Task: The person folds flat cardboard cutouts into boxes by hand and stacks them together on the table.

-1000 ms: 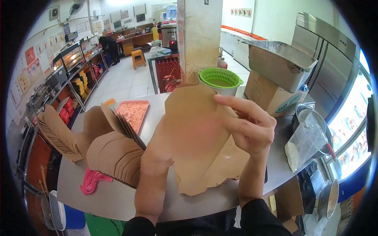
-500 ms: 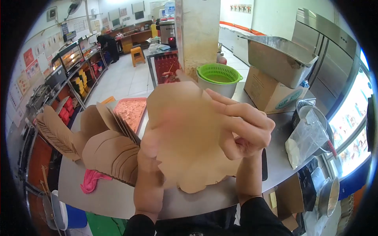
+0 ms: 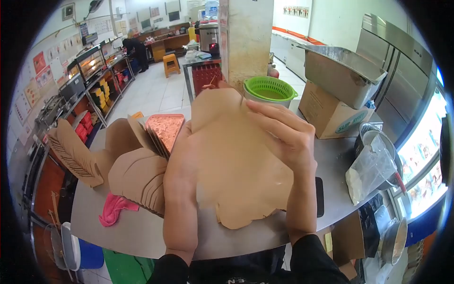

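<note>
A brown cardboard piece (image 3: 227,137) is raised in front of me, its middle blurred. My left hand (image 3: 183,144) holds it along the left edge, with most fingers hidden behind the card. At the upper right edge, my right hand (image 3: 283,130) has its fingers close together against the card. Beneath lie more flat brown cardboard pieces (image 3: 246,210) on the metal table. Left of my left forearm stand stacked, folded cardboard pieces (image 3: 137,180), with another fanned row (image 3: 71,151) farther left.
A pink cloth (image 3: 113,209) lies front left on the table (image 3: 118,236). Behind are a red-rimmed tray (image 3: 165,130) and a green basket (image 3: 269,89). At right stand a box (image 3: 326,111) under a metal container (image 3: 343,71), and a plastic bag (image 3: 371,173). A person (image 3: 137,53) stands far back.
The raised cardboard has changed angle and shape in my hands. My right hand's fingers have straightened from a more curled pose. The view has shifted slightly.
</note>
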Demonstrator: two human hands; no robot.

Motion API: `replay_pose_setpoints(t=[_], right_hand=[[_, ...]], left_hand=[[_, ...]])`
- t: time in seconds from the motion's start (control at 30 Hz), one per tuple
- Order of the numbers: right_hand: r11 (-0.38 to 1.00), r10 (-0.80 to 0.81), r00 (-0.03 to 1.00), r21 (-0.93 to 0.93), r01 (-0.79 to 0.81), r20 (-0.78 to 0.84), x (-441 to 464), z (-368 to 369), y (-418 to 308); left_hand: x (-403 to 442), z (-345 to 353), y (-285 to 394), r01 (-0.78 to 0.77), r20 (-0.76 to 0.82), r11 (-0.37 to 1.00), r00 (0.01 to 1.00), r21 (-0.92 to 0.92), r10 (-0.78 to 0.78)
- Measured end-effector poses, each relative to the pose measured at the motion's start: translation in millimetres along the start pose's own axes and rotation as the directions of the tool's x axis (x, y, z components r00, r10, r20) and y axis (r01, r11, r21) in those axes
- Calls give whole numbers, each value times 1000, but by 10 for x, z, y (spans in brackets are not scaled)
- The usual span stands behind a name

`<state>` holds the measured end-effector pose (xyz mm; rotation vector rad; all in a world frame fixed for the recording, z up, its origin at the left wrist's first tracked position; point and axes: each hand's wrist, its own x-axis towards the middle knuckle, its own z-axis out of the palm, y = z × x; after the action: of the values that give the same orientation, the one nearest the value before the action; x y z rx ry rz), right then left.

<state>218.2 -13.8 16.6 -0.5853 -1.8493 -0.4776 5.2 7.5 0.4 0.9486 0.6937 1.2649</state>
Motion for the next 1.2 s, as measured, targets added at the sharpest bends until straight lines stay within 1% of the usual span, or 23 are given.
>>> replay_pose_setpoints(t=[0.03, 0.07, 0.17, 0.27, 0.5, 0.57, 0.6, 0.63, 0.7, 0.73, 0.77, 0.8, 0.83, 0.87, 0.9, 0.93, 0.97, 1.0, 1.03, 1.07, 1.1, 1.17, 1.2], right_hand=[[1000, 17, 1000, 12, -17, 6, -5, -19, 17], [1000, 7, 1000, 15, -7, 5, -2, -37, 18], [998, 61, 997, 26, -62, 47, 0, -81, -7], [994, 113, 993, 15, -113, -19, -7, -115, -41], [1000, 23, 1000, -3, -23, 9, 8, -217, -14], [1000, 6, 1000, 20, -6, 3, 16, -200, -50], [1000, 21, 1000, -8, -21, 22, 25, -187, -85], [999, 37, 999, -37, -35, 40, 38, -169, -124], [996, 94, 993, -10, -93, 75, 77, -111, -228], [991, 130, 987, -5, -130, 90, 70, -91, -239], [986, 166, 981, -1, -167, 105, 65, -71, -245], [967, 196, 975, 144, -210, 107, 37, -73, -170], [928, 248, 956, 244, -280, 154, -16, -127, -118], [873, 300, 933, 338, -353, 200, -69, -182, -64], [803, 349, 904, 419, -424, 245, -120, -239, -6], [646, 377, 901, 636, -422, 214, -162, -203, 81], [569, 404, 896, 717, -403, 184, -150, -249, 76], [488, 430, 890, 790, -372, 153, -143, -295, 68], [615, 518, 847, 636, -466, 119, -69, -378, -31], [696, 594, 802, 457, -554, 68, -17, -441, -82], [706, 606, 794, 432, -561, 40, -64, -409, 8], [625, 432, 870, 617, -478, 237, -237, -329, 276], [528, 465, 839, 672, -519, 282, -235, -366, 256]], left_hand=[[49, -74, -35, -10, -4, 1000, 1000, -3, 10], [161, -201, -138, 46, 65, 995, 997, -93, -40], [336, -364, -348, 125, 165, 972, 982, -200, -93], [265, -305, -355, 146, 197, 965, 975, -218, -103], [61, -51, -155, 126, 352, 970, 935, -208, -46], [111, 50, -120, 159, 399, 947, 916, -280, -36], [108, 91, -106, 272, 433, 852, 899, -447, -61], [103, 102, -112, 276, 436, 855, 897, -440, -65], [81, 116, -139, 207, 481, 868, 876, -450, 41], [93, 111, -181, 217, 491, 871, 871, -441, 31], [123, 95, -242, 152, 463, 898, 884, -414, 64], [149, 107, -284, 93, 449, 920, 889, -381, 97], [149, 110, -283, 121, 489, 922, 869, -367, 80], [132, 76, -260, -69, 420, 976, 894, -209, 153], [130, 72, -256, -205, 398, 974, 888, -100, 228], [130, 70, -251, -332, 374, 943, 877, 16, 302], [132, 96, -260, -413, 380, 909, 851, 58, 363], [135, 109, -286, -429, 325, 898, 867, 100, 378], [140, 111, -305, -444, 264, 885, 879, 142, 398], [131, 129, -306, -433, 301, 893, 874, 125, 382], [128, 136, -294, -398, 289, 915, 885, 66, 364], [152, 81, -303, -351, 304, 936, 892, 0, 334], [170, 6, -313, -338, 302, 941, 900, 28, 314]])
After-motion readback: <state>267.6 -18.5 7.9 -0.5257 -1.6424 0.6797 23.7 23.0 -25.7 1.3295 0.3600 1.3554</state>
